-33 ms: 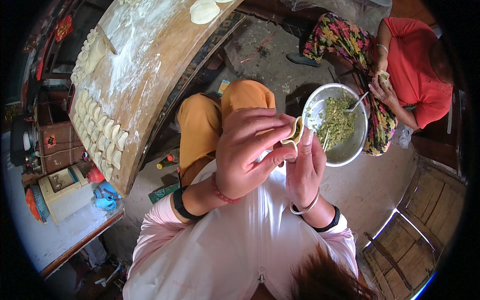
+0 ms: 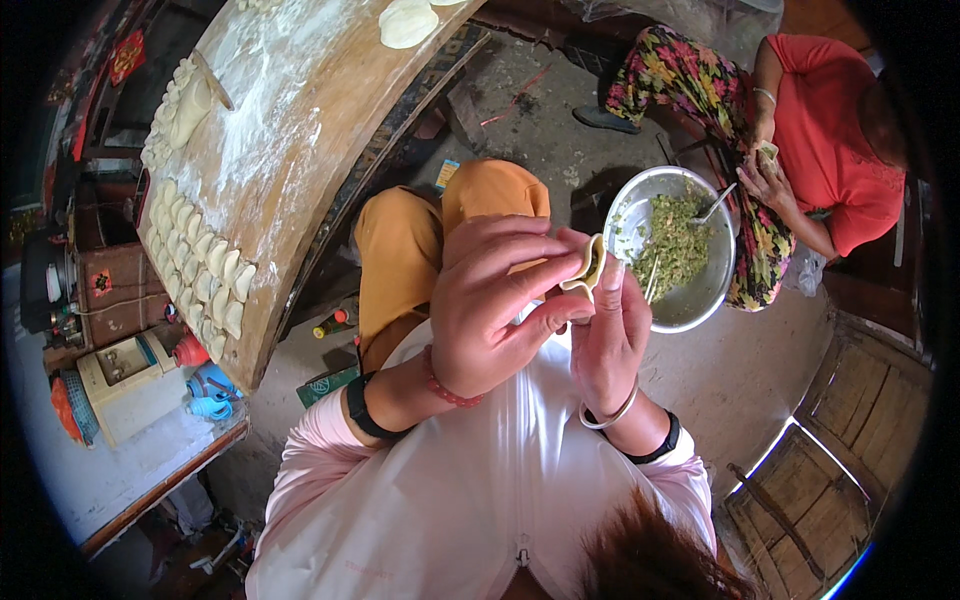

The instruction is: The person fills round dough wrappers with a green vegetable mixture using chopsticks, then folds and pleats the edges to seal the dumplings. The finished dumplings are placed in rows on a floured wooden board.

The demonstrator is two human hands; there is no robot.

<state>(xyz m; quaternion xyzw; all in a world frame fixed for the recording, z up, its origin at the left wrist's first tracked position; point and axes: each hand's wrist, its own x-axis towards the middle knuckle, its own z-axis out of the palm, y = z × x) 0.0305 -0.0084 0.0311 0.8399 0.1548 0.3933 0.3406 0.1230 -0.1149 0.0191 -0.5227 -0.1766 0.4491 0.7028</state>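
A folded dumpling [image 2: 584, 270] is pinched between both hands, the left hand [image 2: 495, 300] curled over its edge and the right hand [image 2: 608, 335] pressed alongside. A metal bowl [image 2: 700, 300] of green filling is seen just beyond; finished dumplings [image 2: 205, 275] are lined along the floured wooden counter [image 2: 300, 130] edge.

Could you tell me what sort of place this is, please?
Probably a simple home kitchen or yard used for dumpling making: a floured wooden board carries rows of dumplings, a metal bowl holds green filling, and both hands pinch a wrapper.
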